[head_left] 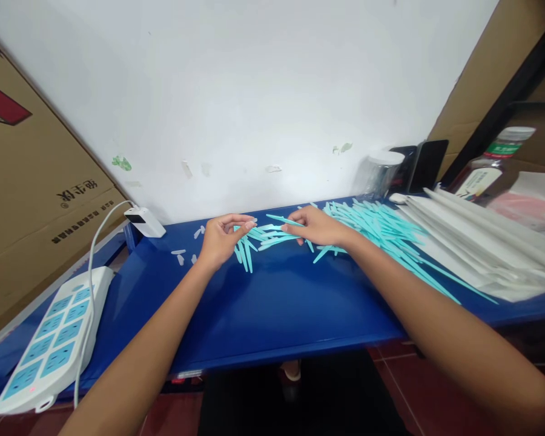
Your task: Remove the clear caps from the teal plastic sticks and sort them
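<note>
My right hand (317, 226) pinches a slim turquoise stick (276, 218), shaped like an eyebrow razor, whose tip points left toward my other hand. With thumb and fingertips closed together, my left hand (223, 240) holds something small and pale that I cannot make out. Beneath and between the hands lie several more turquoise sticks (246, 253) in a loose row. A large heap of the same sticks (376, 227) spreads out behind and right of my right wrist. Small translucent pieces like blade caps (180, 257) are scattered left of my left hand.
The blue table (272, 315) meets a white wall. At left are a power strip (57, 339), a white charger box (145, 221) with a cable, and a cardboard box (36, 181). At right stand white paper packets (476, 248), a clear jar (379, 175), a phone (429, 165) and a bottle (490, 163).
</note>
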